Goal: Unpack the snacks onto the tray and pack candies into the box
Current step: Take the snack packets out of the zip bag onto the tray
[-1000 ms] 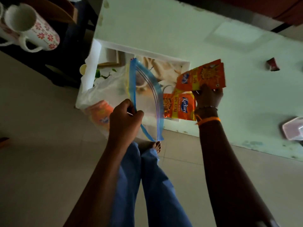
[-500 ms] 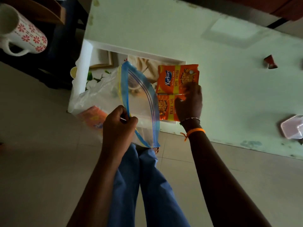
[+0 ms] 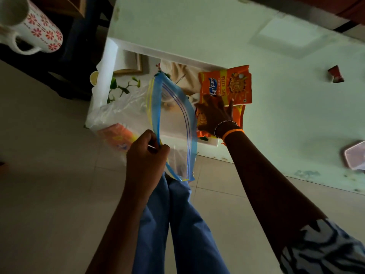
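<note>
Two orange snack packets (image 3: 225, 86) lie on the tray (image 3: 110, 56), at its right end; the right hand (image 3: 215, 115) rests flat and spread on them. The left hand (image 3: 146, 153) pinches the zip bag (image 3: 175, 123) rim above the tray's near edge. Packets look light, crinkly, slippery; edges likely suit grasping.

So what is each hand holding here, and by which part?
The left hand pinches the zip bag at its blue zipper edge, near the lower end. The right hand lies flat, fingers spread, on the orange snack packets, with no closed grip.
</note>
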`<move>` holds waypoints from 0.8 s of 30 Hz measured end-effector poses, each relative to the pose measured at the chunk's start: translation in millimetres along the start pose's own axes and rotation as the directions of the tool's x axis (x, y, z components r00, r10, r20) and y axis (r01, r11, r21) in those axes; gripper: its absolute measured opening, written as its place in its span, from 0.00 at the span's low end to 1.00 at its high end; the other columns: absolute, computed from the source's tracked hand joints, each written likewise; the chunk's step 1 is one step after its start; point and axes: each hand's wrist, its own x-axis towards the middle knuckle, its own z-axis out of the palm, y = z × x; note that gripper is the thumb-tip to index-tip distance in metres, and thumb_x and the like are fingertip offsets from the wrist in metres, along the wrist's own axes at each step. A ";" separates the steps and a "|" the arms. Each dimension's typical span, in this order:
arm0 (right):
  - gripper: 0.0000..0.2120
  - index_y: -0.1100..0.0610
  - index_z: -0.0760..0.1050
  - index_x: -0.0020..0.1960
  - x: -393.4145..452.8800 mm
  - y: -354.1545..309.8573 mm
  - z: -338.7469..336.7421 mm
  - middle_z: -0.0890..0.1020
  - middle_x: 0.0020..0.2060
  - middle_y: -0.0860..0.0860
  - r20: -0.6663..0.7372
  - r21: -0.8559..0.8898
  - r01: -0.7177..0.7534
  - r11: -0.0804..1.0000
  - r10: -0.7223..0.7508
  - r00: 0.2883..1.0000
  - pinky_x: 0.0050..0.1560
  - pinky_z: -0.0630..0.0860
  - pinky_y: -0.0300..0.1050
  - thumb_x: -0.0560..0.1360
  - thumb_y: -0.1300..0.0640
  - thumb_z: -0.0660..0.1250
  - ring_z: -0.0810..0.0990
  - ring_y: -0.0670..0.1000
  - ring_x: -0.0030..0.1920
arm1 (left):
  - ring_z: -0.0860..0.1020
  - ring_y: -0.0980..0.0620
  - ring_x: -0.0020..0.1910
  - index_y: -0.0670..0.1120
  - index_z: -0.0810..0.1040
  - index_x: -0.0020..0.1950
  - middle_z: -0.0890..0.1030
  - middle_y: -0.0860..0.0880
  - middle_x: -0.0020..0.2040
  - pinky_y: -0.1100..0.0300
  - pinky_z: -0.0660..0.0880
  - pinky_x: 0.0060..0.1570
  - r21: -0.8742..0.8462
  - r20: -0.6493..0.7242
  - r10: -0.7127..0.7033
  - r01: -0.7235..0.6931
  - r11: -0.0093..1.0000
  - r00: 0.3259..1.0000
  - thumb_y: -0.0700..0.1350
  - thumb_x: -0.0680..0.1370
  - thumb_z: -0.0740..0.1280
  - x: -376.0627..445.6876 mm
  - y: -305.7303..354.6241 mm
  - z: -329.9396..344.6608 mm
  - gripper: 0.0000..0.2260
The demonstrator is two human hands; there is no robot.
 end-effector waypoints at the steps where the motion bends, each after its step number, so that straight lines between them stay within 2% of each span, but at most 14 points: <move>1: 0.37 0.45 0.56 0.72 -2.0 -2.6 -1.2 0.49 0.76 0.51 0.006 0.002 -0.002 1.000 0.002 1.000 0.71 0.42 0.71 0.68 0.45 0.70 0.43 0.61 0.75 | 0.73 0.51 0.28 0.37 0.71 0.39 0.74 0.47 0.29 0.60 0.72 0.31 -0.005 -0.003 -0.003 0.003 1.000 1.000 0.35 0.69 0.66 -1.1 -0.7 -0.8 0.04; 3: 0.37 0.47 0.55 0.73 -9.9 -10.6 -9.8 0.49 0.76 0.52 0.000 0.081 -0.019 0.997 0.019 1.000 0.72 0.42 0.69 0.69 0.47 0.69 0.43 0.62 0.75 | 0.72 0.51 0.27 0.37 0.71 0.38 0.74 0.44 0.29 0.64 0.70 0.28 -0.024 -0.025 -0.005 0.004 1.000 1.000 0.35 0.69 0.66 -3.7 -1.7 -4.0 0.05; 4: 0.34 0.49 0.57 0.72 -15.9 -16.6 -17.7 0.51 0.76 0.54 -0.051 0.162 -0.019 0.987 0.028 0.998 0.73 0.45 0.66 0.70 0.49 0.68 0.45 0.62 0.75 | 0.73 0.49 0.27 0.37 0.71 0.38 0.75 0.41 0.30 0.65 0.69 0.27 -0.040 -0.041 -0.008 0.006 0.999 0.999 0.36 0.69 0.66 -5.5 -2.2 -6.5 0.05; 6: 0.23 0.56 0.68 0.66 -34.8 -30.9 -37.0 0.65 0.70 0.59 -0.319 0.331 0.068 0.941 0.044 0.947 0.70 0.59 0.54 0.72 0.55 0.67 0.62 0.62 0.70 | 0.74 0.46 0.29 0.38 0.71 0.37 0.76 0.39 0.31 0.66 0.69 0.27 -0.068 -0.077 -0.021 0.015 0.998 0.997 0.36 0.69 0.66 -10.1 -3.4 -11.1 0.05; 8: 0.09 0.59 0.76 0.52 -62.9 -51.3 -58.9 0.79 0.52 0.58 -0.572 0.522 0.270 0.809 0.097 0.814 0.51 0.72 0.43 0.72 0.58 0.66 0.79 0.56 0.51 | 0.73 0.49 0.28 0.38 0.71 0.37 0.76 0.42 0.30 0.68 0.67 0.27 -0.094 -0.115 -0.042 0.031 0.995 0.992 0.36 0.68 0.67 -15.4 -4.0 -17.2 0.05; 9: 0.06 0.58 0.76 0.47 -78.3 -64.1 -70.4 0.80 0.44 0.54 -0.604 0.614 0.376 0.694 0.106 0.790 0.43 0.75 0.39 0.72 0.57 0.66 0.80 0.51 0.41 | 0.72 0.52 0.27 0.39 0.71 0.37 0.75 0.44 0.29 0.69 0.67 0.26 -0.099 -0.129 -0.048 0.035 0.994 0.990 0.36 0.68 0.67 -17.9 -4.0 -20.9 0.05; 11: 0.04 0.55 0.76 0.46 -102.0 -94.0 -83.7 0.80 0.35 0.47 -0.490 0.784 0.430 0.448 0.022 0.871 0.35 0.78 0.36 0.73 0.56 0.65 0.81 0.44 0.31 | 0.72 0.56 0.26 0.38 0.72 0.37 0.76 0.45 0.30 0.72 0.66 0.26 -0.094 -0.153 -0.045 0.030 0.995 0.987 0.36 0.67 0.68 -21.6 -4.0 -28.0 0.05; 12: 0.04 0.56 0.76 0.47 -107.2 -109.9 -83.7 0.80 0.34 0.47 -0.406 0.825 0.393 0.406 -0.058 0.912 0.36 0.80 0.38 0.74 0.57 0.64 0.82 0.44 0.32 | 0.72 0.57 0.26 0.38 0.72 0.37 0.77 0.45 0.30 0.73 0.66 0.26 -0.104 -0.172 -0.050 0.032 0.994 0.984 0.36 0.67 0.68 -23.8 -4.9 -33.3 0.05; 13: 0.05 0.57 0.77 0.49 -107.1 -124.7 -80.3 0.82 0.35 0.49 -0.327 0.823 0.351 0.447 -0.133 0.936 0.40 0.81 0.43 0.74 0.59 0.64 0.83 0.46 0.35 | 0.72 0.57 0.26 0.38 0.72 0.37 0.76 0.46 0.30 0.72 0.67 0.27 -0.130 -0.195 -0.060 0.034 0.991 0.979 0.37 0.68 0.68 -26.5 -5.8 -39.2 0.05; 14: 0.07 0.58 0.77 0.51 -102.7 -138.8 -75.8 0.83 0.39 0.52 -0.249 0.784 0.318 0.533 -0.199 0.948 0.45 0.81 0.49 0.74 0.61 0.64 0.84 0.51 0.40 | 0.72 0.58 0.26 0.39 0.73 0.37 0.76 0.48 0.29 0.69 0.69 0.27 -0.166 -0.219 -0.070 0.033 0.986 0.973 0.37 0.69 0.68 -29.4 -6.9 -45.4 0.05; 16: 0.14 0.60 0.73 0.60 -85.5 -164.8 -66.8 0.81 0.53 0.60 -0.086 0.646 0.263 0.717 -0.274 0.958 0.57 0.75 0.57 0.74 0.61 0.63 0.80 0.60 0.53 | 0.72 0.57 0.27 0.39 0.73 0.37 0.75 0.49 0.28 0.64 0.70 0.30 -0.226 -0.268 -0.080 0.018 0.974 0.960 0.37 0.69 0.67 -36.4 -7.9 -57.9 0.04; 18: 0.22 0.62 0.65 0.67 -61.6 -191.1 -57.2 0.72 0.65 0.63 0.033 0.478 0.253 0.841 -0.306 0.952 0.65 0.67 0.54 0.76 0.56 0.61 0.71 0.62 0.64 | 0.69 0.58 0.27 0.38 0.71 0.35 0.72 0.48 0.28 0.64 0.69 0.30 -0.254 -0.330 -0.085 -0.002 0.967 0.940 0.39 0.67 0.65 -43.4 -10.6 -73.9 0.05; 21: 0.24 0.62 0.63 0.67 -25.8 -230.5 -47.4 0.69 0.66 0.61 0.050 0.370 0.271 0.888 -0.310 0.949 0.63 0.67 0.52 0.76 0.52 0.60 0.69 0.61 0.66 | 0.67 0.60 0.28 0.37 0.68 0.33 0.70 0.46 0.28 0.65 0.68 0.29 -0.226 -0.382 -0.067 -0.023 0.974 0.922 0.39 0.64 0.63 -52.1 -17.0 -97.5 0.06; 24: 0.26 0.60 0.63 0.67 -11.3 -264.7 -34.8 0.67 0.68 0.59 0.050 0.308 0.247 0.919 -0.275 0.960 0.67 0.64 0.57 0.74 0.49 0.62 0.65 0.60 0.68 | 0.69 0.54 0.28 0.35 0.68 0.33 0.72 0.39 0.30 0.61 0.70 0.28 -0.195 -0.392 -0.042 -0.038 0.980 0.919 0.37 0.64 0.62 -59.6 -25.1 -116.6 0.05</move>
